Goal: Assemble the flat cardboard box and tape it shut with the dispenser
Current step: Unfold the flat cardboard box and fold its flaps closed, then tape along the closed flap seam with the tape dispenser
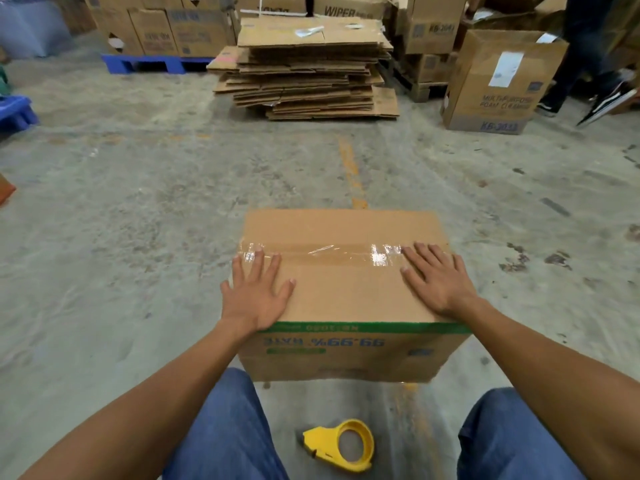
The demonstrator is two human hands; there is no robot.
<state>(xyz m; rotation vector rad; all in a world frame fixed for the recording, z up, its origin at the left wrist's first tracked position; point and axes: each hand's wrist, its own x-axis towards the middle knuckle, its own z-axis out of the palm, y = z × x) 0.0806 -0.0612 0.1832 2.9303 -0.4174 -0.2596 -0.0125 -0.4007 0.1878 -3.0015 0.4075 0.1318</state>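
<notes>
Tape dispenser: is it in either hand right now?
No, the tape dispenser lies on the floor while the left hand and right hand press flat on the box.

Both hands (258, 299) (438, 278) flat on taped box (346, 292)

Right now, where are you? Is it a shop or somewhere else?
Probably a warehouse or packing area, not a shop. There's a bare concrete floor, a big stack of flattened cardboard, printed cartons on a blue pallet, and a freshly taped box under both hands.
</notes>
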